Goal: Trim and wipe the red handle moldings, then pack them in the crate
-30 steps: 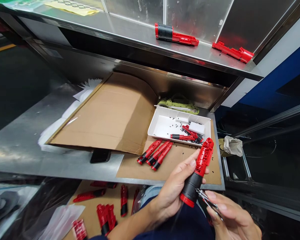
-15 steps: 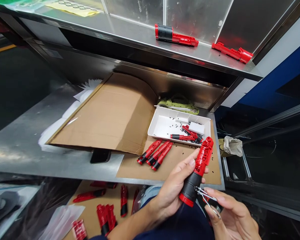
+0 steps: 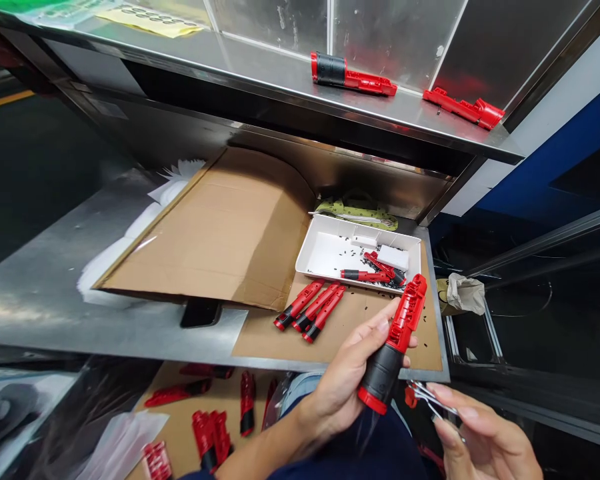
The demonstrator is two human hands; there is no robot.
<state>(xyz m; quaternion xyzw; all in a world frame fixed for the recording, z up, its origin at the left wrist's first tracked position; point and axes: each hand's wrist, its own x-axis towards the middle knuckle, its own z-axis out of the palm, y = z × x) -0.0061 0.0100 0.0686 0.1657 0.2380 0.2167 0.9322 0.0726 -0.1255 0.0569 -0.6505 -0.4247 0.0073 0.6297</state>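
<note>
- The left hand [image 3: 355,357] is holding a red-and-black housing [image 3: 384,367]; its grip is curling round the middle, thumb on the near side, with little visible gap.
- That housing is leaning, its red end reaching over the bench [image 3: 130,327] near the near right corner, its black end hanging out past the near edge.
- The right hand [image 3: 495,430] is pinching tweezers [image 3: 437,399] between thumb and fingertips, beyond the near edge; that grip is nearly closed. The tips are pointing at the black end from just beside it, apart; whether they are carrying anything is too small to tell.
- Small black pieces [image 3: 425,344] are lying loose on the brown sheet [image 3: 260,340] along the right edge, and others are lying in the white tray [image 3: 325,252] by the far right corner.
- Three red-and-black parts [image 3: 319,307] are resting between that tray and the near edge.
- Judging the risks: with the black end overhanging, a loosening left hand could be dropping the housing past the edge.
- A hard squeeze or slanting approach could be making the tweezers skid and scratch the barrel.
- A sleeve or wrist brushing the right edge could be sweeping loose pieces off, out of sight.
</note>
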